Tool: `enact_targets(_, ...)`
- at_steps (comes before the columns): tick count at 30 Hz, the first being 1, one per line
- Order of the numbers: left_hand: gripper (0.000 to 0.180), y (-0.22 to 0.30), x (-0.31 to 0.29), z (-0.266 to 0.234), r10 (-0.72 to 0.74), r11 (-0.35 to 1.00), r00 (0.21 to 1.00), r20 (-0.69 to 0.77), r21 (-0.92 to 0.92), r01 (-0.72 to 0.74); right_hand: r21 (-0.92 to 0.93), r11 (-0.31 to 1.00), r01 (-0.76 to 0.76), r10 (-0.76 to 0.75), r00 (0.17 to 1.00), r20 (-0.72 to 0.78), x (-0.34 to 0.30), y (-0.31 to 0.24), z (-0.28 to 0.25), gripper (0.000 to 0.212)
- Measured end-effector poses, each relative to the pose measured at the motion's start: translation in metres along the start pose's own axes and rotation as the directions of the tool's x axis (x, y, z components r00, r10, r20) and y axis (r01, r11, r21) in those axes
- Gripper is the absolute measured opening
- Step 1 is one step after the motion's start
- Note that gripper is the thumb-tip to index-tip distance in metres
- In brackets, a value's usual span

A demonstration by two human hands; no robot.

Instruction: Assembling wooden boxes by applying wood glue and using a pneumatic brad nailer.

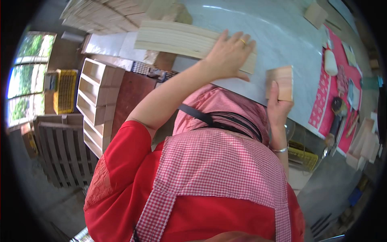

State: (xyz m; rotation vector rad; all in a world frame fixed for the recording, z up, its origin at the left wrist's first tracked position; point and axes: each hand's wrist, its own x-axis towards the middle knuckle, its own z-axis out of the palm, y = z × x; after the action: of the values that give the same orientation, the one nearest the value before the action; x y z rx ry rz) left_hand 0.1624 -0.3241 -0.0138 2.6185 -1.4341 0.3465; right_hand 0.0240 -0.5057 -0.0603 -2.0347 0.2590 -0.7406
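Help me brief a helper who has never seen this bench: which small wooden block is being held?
Start at the wide pale grey table. Near its front edge, right of the long stack of pale boards under the left hand, is the small wooden block. It alone is squarish and pinched upright in the right hand.

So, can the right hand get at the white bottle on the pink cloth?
Probably not at once: the right hand holds a small wooden block. The white bottle lies uncovered, with bare table between them.
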Motion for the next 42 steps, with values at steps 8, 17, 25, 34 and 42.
enact_targets(8, 0.094, -0.003, 0.034, -0.005, -0.003, 0.985, 0.952, 0.307, -0.163, 0.055, -0.047, 0.989, 0.140, -0.138, 0.990, 0.038, 0.004, -0.004, 0.006, 0.021)
enact_targets(17, 0.085, 0.007, 0.029, -0.056, 0.083, 0.901, 0.996, 0.018, -0.428, -0.068, -0.133, 0.984, 0.118, -0.103, 0.988, 0.119, 0.010, -0.015, 0.028, 0.054)
enact_targets(25, 0.087, 0.010, 0.035, -0.066, 0.051, 0.898, 0.997, 0.050, -0.440, -0.024, -0.150, 0.986, 0.072, -0.050, 0.989, 0.142, 0.016, -0.026, 0.044, 0.067)
enact_targets(34, 0.087, 0.010, 0.036, -0.058, 0.026, 0.912, 0.998, 0.052, -0.409, -0.002, -0.195, 0.979, 0.058, -0.032, 0.991, 0.133, 0.015, -0.027, 0.046, 0.072)
enact_targets(42, 0.087, 0.011, 0.038, -0.057, 0.030, 0.913, 0.997, 0.077, -0.407, 0.003, -0.198, 0.979, 0.042, -0.012, 0.988, 0.151, 0.016, -0.026, 0.043, 0.073)
